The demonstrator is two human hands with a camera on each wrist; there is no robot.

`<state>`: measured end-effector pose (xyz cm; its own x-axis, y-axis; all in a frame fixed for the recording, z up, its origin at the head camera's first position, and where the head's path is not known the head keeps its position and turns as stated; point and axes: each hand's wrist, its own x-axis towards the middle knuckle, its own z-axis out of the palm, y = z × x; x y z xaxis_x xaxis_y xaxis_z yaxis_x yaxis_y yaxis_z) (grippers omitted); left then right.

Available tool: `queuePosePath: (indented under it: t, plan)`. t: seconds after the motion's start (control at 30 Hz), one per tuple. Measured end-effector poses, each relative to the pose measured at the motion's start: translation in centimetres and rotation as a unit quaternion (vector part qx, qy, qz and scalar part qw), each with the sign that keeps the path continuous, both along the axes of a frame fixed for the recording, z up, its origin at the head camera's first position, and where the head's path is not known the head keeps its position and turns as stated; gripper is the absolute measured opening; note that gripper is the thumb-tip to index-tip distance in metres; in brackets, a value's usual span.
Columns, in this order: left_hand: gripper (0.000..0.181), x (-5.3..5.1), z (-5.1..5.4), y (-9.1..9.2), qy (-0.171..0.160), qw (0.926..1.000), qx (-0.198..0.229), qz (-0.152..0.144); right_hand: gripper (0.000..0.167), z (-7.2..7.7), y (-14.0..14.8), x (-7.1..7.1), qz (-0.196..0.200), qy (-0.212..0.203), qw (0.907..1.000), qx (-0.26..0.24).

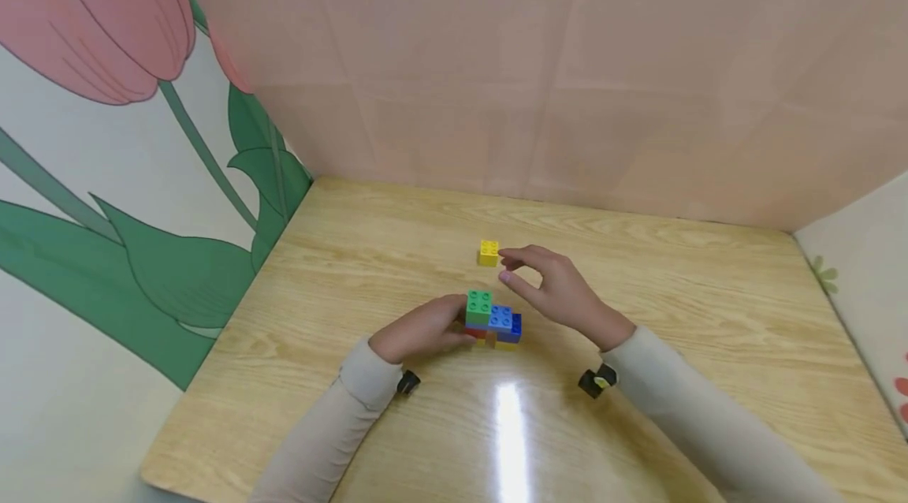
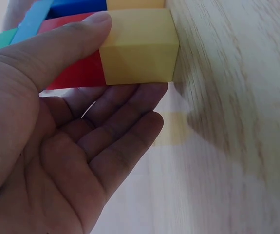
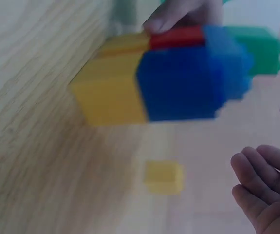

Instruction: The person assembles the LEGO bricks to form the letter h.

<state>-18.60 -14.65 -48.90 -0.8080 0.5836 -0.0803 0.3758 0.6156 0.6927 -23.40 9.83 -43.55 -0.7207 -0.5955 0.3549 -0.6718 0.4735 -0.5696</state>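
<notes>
A stack of toy building bricks (image 1: 501,319) stands on the table, with yellow bricks at the bottom, red and dark blue above, then a light blue brick, and a green brick (image 1: 478,306) on top. My left hand (image 1: 426,328) holds its left side; in the left wrist view the thumb lies along the red brick (image 2: 84,70) and reaches a yellow brick (image 2: 140,46), fingers on the opposite face. Beyond the stack sits a single yellow brick (image 1: 489,253). Beside it is my right hand (image 1: 556,286), thumb and fingers apart; the right wrist view shows nothing in it.
The bricks are on a light wood-grain table (image 1: 340,251). A pink cloth-like backdrop (image 1: 539,77) rises along the far edge, and a wall with a painted tulip (image 1: 99,6) borders the left. Wrist cameras (image 1: 597,381) hang under both cuffs.
</notes>
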Motion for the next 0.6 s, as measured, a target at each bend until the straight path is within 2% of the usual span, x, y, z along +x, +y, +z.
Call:
queuePosePath:
  t: [0.23,0.37,0.6]
  plan:
    - [0.044,0.1,-0.2,-0.1,-0.006,1.0000,0.007,0.001,0.056,-2.3,-0.3,-2.4,-0.065,-0.034,0.9972,0.012]
    - [0.048,0.2,-0.3,-0.3,-0.008,0.9999,-0.001,0.008,0.060,-3.2,-0.3,-3.3,-0.085,-0.039,0.9956,0.014]
    - [0.048,0.0,-0.4,-0.2,-0.009,1.0000,-0.002,-0.002,0.063,-4.8,-0.2,-4.1,-0.101,-0.067,0.9924,0.022]
